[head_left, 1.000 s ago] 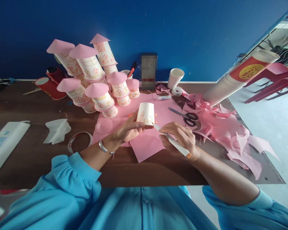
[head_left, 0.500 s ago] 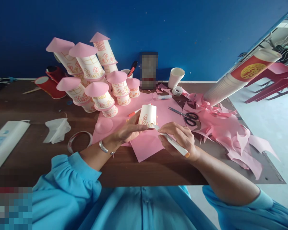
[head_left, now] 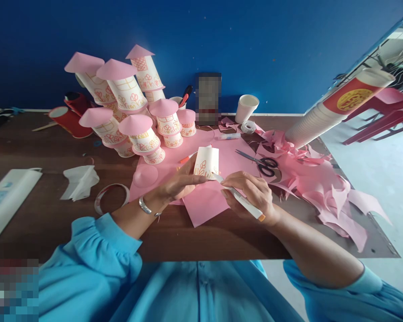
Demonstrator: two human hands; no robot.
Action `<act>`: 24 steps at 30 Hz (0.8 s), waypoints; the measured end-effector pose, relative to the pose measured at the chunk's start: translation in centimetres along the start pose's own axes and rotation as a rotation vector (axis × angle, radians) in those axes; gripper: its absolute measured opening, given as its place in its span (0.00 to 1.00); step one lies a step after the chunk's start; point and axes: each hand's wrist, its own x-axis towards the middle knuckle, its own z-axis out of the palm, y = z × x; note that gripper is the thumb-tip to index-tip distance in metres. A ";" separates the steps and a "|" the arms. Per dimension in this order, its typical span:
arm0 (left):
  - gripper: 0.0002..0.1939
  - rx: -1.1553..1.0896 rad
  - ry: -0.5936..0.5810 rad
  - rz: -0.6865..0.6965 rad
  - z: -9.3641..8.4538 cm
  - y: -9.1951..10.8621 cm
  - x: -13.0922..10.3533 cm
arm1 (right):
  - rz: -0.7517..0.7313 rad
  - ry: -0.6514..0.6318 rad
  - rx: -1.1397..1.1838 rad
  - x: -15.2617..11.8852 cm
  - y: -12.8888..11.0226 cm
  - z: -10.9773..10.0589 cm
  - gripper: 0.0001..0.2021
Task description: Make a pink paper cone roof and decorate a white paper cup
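A white paper cup [head_left: 206, 160] with orange flower drawings is gripped in my left hand [head_left: 181, 182], thumb along its lower edge. My right hand [head_left: 250, 194] holds a white craft knife [head_left: 244, 203] with an orange end, and its blade touches the cup's lower right edge. Both hands are above pink paper sheets [head_left: 204, 208]. An orange-and-white marker [head_left: 188, 157] lies partly behind the cup. Beyond it to the left stand several decorated cup towers [head_left: 143, 139] with pink cone roofs.
Black-handled scissors [head_left: 265, 165] lie right of the hands, beside pink scraps [head_left: 322, 183]. A long cup stack [head_left: 317, 120] leans at the right. An upright white cup [head_left: 246, 108] and clear tape [head_left: 248, 127] are at the back; a tape ring [head_left: 111, 199] is at left.
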 end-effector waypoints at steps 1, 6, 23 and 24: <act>0.30 0.004 0.002 0.007 0.0 0.0 0.0 | 0.000 0.001 0.001 0.0 0.0 0.0 0.13; 0.32 0.020 0.039 0.003 -0.1 -0.1 0.0 | -0.004 0.004 -0.002 0.2 -0.1 0.0 0.13; 0.34 -0.024 0.037 -0.011 -0.4 -0.1 0.1 | -0.014 0.011 -0.018 0.3 -0.1 -0.1 0.14; 0.34 -0.019 0.041 -0.011 -0.4 -0.1 0.1 | -0.012 0.010 -0.020 0.3 -0.2 -0.1 0.14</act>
